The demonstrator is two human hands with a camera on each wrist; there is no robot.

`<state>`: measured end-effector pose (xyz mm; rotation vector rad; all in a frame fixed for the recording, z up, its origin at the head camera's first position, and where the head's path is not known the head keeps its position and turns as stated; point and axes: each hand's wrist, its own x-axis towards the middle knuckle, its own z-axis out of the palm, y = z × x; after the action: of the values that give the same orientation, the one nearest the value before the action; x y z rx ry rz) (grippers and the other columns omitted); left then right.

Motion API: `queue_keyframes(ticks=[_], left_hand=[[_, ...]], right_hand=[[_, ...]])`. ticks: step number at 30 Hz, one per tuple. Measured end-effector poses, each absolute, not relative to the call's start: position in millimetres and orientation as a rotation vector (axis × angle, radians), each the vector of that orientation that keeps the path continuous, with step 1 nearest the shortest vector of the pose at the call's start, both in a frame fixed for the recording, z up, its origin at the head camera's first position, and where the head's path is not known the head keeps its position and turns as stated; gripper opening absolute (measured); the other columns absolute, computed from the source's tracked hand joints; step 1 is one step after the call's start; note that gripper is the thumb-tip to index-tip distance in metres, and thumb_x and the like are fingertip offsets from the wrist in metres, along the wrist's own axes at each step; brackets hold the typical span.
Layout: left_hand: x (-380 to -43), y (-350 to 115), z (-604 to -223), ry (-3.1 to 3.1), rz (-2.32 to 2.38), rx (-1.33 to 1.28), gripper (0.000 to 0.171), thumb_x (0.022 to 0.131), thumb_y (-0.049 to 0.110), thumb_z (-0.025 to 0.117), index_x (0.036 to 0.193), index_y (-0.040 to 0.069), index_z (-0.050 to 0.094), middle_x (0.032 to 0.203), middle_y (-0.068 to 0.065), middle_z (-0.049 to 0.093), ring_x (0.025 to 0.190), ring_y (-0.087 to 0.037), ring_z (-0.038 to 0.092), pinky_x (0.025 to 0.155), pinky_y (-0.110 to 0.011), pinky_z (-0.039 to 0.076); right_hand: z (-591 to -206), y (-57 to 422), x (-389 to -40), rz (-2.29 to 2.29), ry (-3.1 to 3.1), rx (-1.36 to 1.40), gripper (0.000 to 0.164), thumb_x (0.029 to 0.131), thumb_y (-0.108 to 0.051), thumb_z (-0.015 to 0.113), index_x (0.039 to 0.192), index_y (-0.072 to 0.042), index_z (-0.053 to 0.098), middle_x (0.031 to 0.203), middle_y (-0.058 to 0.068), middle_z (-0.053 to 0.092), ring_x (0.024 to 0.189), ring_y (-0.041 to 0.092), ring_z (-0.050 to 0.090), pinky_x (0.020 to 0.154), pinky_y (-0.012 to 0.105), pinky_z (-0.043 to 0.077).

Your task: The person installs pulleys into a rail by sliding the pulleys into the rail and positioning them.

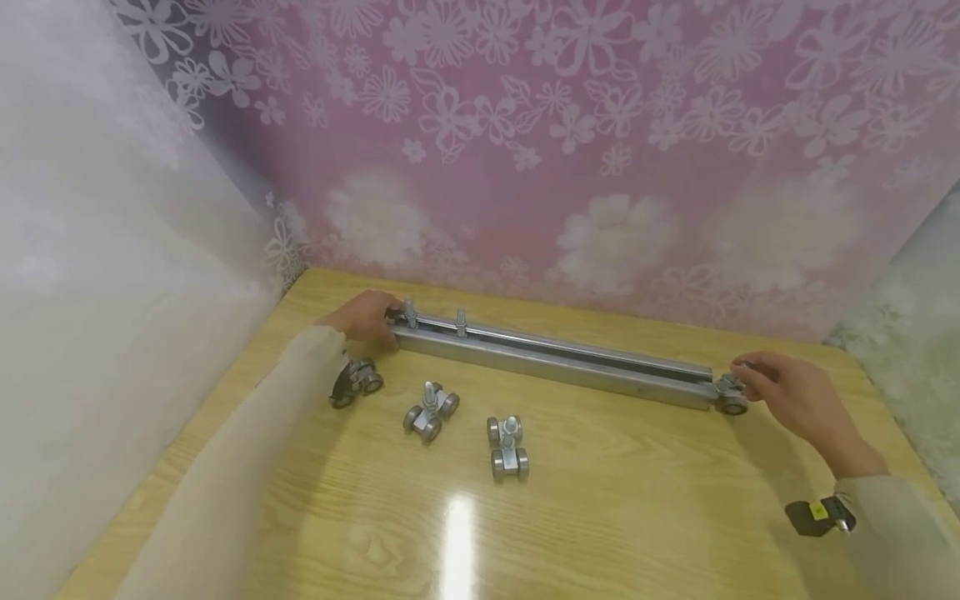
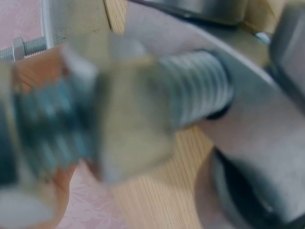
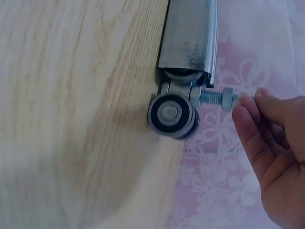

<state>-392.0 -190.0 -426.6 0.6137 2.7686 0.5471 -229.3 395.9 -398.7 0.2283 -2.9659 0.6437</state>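
Observation:
A long metal channel rail [image 1: 555, 367] lies on the table with its slot facing up. My left hand [image 1: 366, 318] grips its left end, beside two upright bolts [image 1: 461, 323] that stick out of the slot. At the right end, my right hand [image 1: 798, 400] pinches the threaded bolt [image 3: 214, 97] of a roller trolley [image 3: 171, 113] between thumb and fingers. One pair of its wheels is at the rail's mouth, partly hidden inside; the other pair remains outside. In the left wrist view, a blurred bolt and nut [image 2: 133, 114] of another trolley fill the foreground, covering much of my hand.
Three more four-wheeled trolleys rest in front of the rail: one by my left wrist [image 1: 366, 377], another [image 1: 431, 412] with its bolt up, and a third [image 1: 508, 450] nearer me. The wooden table [image 1: 637, 500] meets a flowered pink wall [image 1: 525, 208] behind.

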Motion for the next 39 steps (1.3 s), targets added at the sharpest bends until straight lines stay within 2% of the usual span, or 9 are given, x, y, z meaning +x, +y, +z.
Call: queue_keyframes(ticks=[10, 14, 20, 28, 39], left_hand=[[-391.0, -192.4, -426.2, 2.776, 0.548, 0.650, 0.072, 0.070, 0.010, 0.080, 0.135, -0.002, 0.051, 0.127, -0.017, 0.057, 0.112, -0.031, 0.053, 0.099, -0.045, 0.041], [-390.5, -193.8, -425.3, 2.769, 0.548, 0.606, 0.074, 0.071, 0.011, 0.081, 0.136, 0.000, 0.050, 0.130, -0.016, 0.055, 0.114, -0.030, 0.052, 0.099, -0.044, 0.041], [-392.0, -192.0, -427.5, 2.765, 0.561, 0.608, 0.074, 0.070, 0.011, 0.081, 0.137, 0.001, 0.050, 0.129, -0.015, 0.056, 0.113, -0.028, 0.052, 0.099, -0.043, 0.042], [-394.8, -187.9, -426.9, 2.756, 0.570, 0.605, 0.074, 0.071, 0.011, 0.081, 0.138, 0.002, 0.049, 0.130, -0.015, 0.054, 0.114, -0.028, 0.051, 0.098, -0.044, 0.042], [-390.5, -189.4, -424.9, 2.765, 0.580, 0.608, 0.075, 0.069, 0.009, 0.082, 0.135, -0.003, 0.049, 0.127, -0.017, 0.057, 0.113, -0.030, 0.053, 0.100, -0.043, 0.041]], right_hand=[[-390.2, 357.6, -247.5, 0.681, -3.017, 0.415, 0.035, 0.101, -0.026, 0.049, 0.117, 0.002, 0.062, 0.083, 0.005, 0.068, 0.074, 0.022, 0.063, 0.063, 0.046, 0.052], [-389.6, 338.9, -254.0, 0.735, -3.027, 0.441, 0.036, 0.100, -0.028, 0.051, 0.117, 0.001, 0.062, 0.089, 0.009, 0.069, 0.075, 0.022, 0.064, 0.063, 0.043, 0.052], [-389.6, 316.2, -261.7, 0.769, -3.049, 0.433, 0.038, 0.098, -0.030, 0.055, 0.119, 0.001, 0.063, 0.103, 0.019, 0.067, 0.080, 0.024, 0.067, 0.070, 0.046, 0.054], [-389.2, 292.4, -274.1, 0.725, -2.991, 0.581, 0.027, 0.097, -0.024, 0.057, 0.110, -0.004, 0.069, 0.098, 0.010, 0.069, 0.081, 0.020, 0.063, 0.068, 0.042, 0.051], [-395.1, 247.9, -288.9, 0.900, -3.025, 0.577, 0.025, 0.097, -0.023, 0.056, 0.110, -0.005, 0.067, 0.096, 0.009, 0.068, 0.083, 0.021, 0.065, 0.071, 0.040, 0.053]])
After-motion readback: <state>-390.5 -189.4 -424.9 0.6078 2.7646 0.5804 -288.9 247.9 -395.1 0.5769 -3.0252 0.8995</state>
